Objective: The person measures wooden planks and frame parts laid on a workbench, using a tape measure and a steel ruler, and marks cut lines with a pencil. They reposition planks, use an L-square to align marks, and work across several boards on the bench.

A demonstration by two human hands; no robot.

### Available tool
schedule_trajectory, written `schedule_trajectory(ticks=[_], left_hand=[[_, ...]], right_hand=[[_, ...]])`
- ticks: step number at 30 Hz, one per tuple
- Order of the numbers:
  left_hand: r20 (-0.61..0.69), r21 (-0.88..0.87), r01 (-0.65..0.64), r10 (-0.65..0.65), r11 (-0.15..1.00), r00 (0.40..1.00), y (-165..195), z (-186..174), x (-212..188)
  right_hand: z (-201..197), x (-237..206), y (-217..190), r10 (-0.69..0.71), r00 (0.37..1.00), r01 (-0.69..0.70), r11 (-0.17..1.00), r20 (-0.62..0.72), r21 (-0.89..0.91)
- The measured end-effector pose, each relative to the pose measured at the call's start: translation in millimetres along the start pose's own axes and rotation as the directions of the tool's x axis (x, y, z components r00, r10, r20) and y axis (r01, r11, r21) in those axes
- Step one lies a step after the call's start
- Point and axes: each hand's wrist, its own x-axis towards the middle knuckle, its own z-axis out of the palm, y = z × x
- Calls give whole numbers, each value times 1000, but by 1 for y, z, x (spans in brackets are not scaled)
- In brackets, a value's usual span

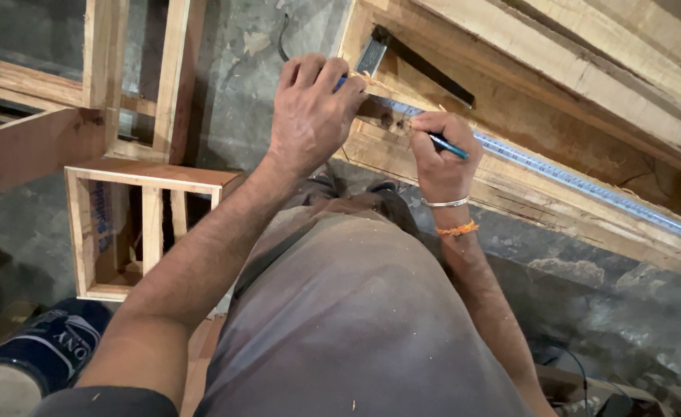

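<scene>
My left hand (309, 112) presses down on the near end of a long steel ruler (556, 174) that lies along a rough wooden beam (525, 197). My right hand (441, 150) holds a blue pen (450, 147) with its tip close to the ruler's edge on the beam. A bangle and an orange thread are on that wrist. A dark metal square (421, 66) rests in the groove of the beam just beyond my left hand.
More timber (587, 62) is stacked past the beam at the upper right. Small wooden frames (147, 224) stand on the grey concrete floor (587, 309) at left. A dark blue bag (47, 347) lies at lower left. Cables (572, 367) run at lower right.
</scene>
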Motion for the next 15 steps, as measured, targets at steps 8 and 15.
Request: schedule_trajectory(ticks=[8, 15], left_hand=[[-3, -13, 4, -4, 1000, 1000, 1, -1, 2], [102, -6, 57, -56, 998, 993, 10, -14, 13]], right_hand=[[4, -1, 1, 5, 998, -1, 998, -62, 61], [-7, -12, -3, 197, 980, -189, 963, -23, 193]])
